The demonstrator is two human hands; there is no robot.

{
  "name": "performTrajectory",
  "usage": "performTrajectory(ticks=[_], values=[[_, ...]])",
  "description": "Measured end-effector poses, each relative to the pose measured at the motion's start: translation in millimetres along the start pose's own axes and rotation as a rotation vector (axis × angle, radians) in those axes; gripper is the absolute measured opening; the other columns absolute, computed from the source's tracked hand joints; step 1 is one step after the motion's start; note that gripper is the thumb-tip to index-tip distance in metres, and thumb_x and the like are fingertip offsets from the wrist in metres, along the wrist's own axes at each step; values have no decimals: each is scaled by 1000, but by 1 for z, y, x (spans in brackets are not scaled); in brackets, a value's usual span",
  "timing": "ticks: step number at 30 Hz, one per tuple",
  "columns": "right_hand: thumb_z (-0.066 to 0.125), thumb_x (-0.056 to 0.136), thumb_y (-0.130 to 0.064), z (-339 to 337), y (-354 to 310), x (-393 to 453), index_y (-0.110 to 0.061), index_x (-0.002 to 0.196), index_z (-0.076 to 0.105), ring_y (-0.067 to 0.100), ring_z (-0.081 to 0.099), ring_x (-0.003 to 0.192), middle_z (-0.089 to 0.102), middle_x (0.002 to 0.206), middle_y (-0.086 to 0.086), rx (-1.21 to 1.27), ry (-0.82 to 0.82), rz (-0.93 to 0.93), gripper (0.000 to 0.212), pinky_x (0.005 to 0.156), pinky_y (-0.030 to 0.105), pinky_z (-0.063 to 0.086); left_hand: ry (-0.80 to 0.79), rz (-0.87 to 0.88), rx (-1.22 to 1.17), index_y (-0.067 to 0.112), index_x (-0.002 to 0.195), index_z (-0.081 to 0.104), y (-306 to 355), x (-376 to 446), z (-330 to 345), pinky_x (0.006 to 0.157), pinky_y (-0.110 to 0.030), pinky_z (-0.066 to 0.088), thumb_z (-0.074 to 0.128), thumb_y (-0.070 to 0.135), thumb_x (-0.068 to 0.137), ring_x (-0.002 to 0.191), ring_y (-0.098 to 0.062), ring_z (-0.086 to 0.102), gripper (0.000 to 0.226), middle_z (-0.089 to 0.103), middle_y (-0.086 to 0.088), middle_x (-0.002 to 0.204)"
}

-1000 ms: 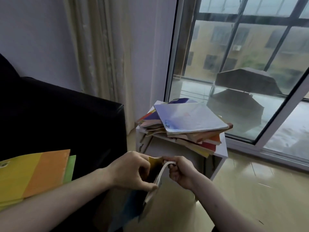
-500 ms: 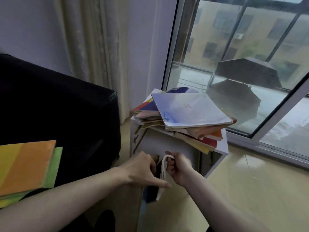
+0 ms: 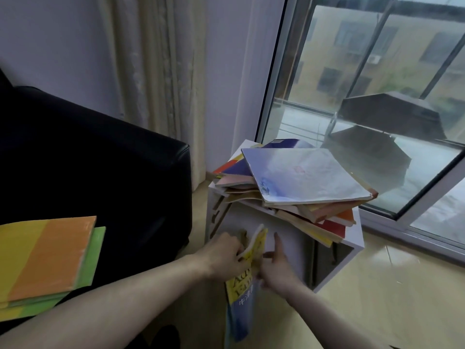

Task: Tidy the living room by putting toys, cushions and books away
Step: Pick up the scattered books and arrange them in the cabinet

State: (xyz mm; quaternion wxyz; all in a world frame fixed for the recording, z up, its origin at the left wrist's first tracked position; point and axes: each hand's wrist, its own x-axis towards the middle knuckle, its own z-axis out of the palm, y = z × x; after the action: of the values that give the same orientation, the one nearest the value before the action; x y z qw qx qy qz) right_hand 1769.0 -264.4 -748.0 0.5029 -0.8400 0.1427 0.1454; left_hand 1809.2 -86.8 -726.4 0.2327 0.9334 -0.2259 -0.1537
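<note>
A yellow-and-blue book (image 3: pixel 245 278) is held upright, spine edge up, in front of the open face of a white shelf unit (image 3: pixel 352 238) standing on the floor beside a glass window (image 3: pixel 364 96). The left hand (image 3: pixel 221 255) is curled over the book's upper left side, fingers wrapped against the cover near the top edge. The right hand (image 3: pixel 276 263) is laid against the book's right side, with the forefinger raised straight and the thumb extended toward the cover; the other fingers are bent, though whether they hook the book cannot be told. The book's top corner is level with the shelf unit's upper opening, its lower end hanging toward the floor (image 3: pixel 377 298). On top of the unit a loose pile of books (image 3: pixel 297 187) is stacked, several overhanging the front and right edges, topped by a pale blue book (image 3: pixel 302 175) lying flat and skewed. Room is seen inside the unit's right-hand compartment, dark and open. To the left a black sofa (image 3: pixel 100 157) is set close beside the unit, a narrow gap between them. Orange, yellow and green books (image 3: pixel 47 258) are stacked on the sofa at the lower left. A cream curtain (image 3: pixel 156 61) hangs behind.
</note>
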Motion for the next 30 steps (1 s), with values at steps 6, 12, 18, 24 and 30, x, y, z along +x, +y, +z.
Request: performTrajectory(ticks=[6, 12, 18, 24, 30], values=[[89, 72, -43, 1, 17, 6, -27, 158, 5, 21, 40, 140, 37, 150, -3, -399, -261, -167, 121, 107, 27, 42, 51, 61, 71, 12, 70, 64, -1, 11, 15, 58, -41, 54, 53, 37, 93, 63, -22, 63, 35, 64, -6, 71], [81, 69, -59, 40, 28, 17, -31, 150, 23, 20, 58, 119, 57, 134, -5, -403, -100, -107, 104, 96, 32, 52, 177, -41, -131, 7, 65, 59, -7, 32, 27, 52, -36, 42, 55, 37, 94, 57, -21, 58, 42, 63, -9, 66], [58, 99, -34, 42, 24, 22, -25, 124, 50, 17, 65, 99, 64, 113, -2, -491, 32, -33, 28, 89, 34, 57, 168, -46, -218, 10, 62, 60, 1, 41, 37, 52, -30, 40, 54, 41, 95, 52, -12, 53, 46, 61, -4, 62], [60, 98, -27, 41, 28, 27, -29, 112, 59, 11, 65, 97, 65, 107, -6, -388, 53, -5, 15, 89, 30, 56, 301, -102, -228, 24, 71, 57, 0, 42, 38, 56, -12, 33, 48, 44, 106, 67, -4, 56, 41, 57, 9, 75], [59, 98, -24, 44, 26, 25, -23, 104, 65, 15, 69, 82, 69, 91, -1, -161, 115, -15, 8, 72, 31, 60, 507, -342, -555, 25, 136, 42, -11, 46, 44, 95, -30, 52, 60, 35, 100, 117, -13, 54, 42, 45, 9, 137]])
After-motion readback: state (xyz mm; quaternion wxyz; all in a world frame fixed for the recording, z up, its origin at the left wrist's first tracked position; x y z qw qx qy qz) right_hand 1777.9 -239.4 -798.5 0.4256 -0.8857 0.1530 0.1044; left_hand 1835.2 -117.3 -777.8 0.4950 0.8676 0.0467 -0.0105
